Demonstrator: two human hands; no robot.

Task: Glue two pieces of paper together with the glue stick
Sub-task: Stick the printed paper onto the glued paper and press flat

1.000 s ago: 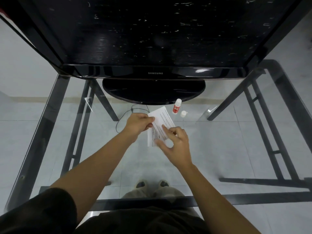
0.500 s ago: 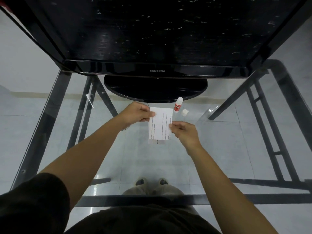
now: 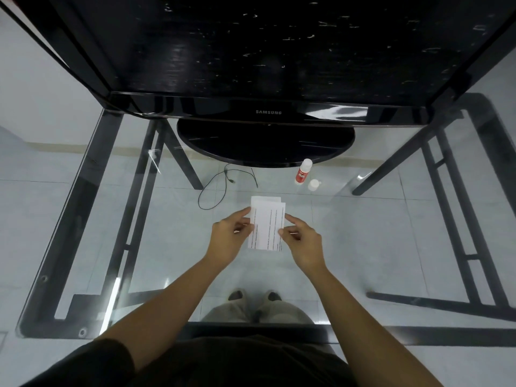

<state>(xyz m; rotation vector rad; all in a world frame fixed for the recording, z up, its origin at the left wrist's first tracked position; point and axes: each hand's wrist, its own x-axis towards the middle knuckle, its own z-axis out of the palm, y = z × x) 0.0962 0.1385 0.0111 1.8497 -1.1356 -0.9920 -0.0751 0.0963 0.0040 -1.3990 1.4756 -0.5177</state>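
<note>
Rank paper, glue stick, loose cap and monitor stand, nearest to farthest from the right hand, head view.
1. Paper, pinched in the right hand.
2. Cap, lying just beyond it.
3. Glue stick, upright, left of the cap.
4. Monitor stand, behind both.

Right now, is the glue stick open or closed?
Open. The glue stick stands upright, and its white cap sits apart, just beside it.

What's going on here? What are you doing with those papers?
A person is holding two papers stacked over the glass table. The left hand pinches the left edge and the right hand the right edge. The back sheet peeks out at the top. The glue stick stands uncapped by the monitor, its cap beside it.
</note>
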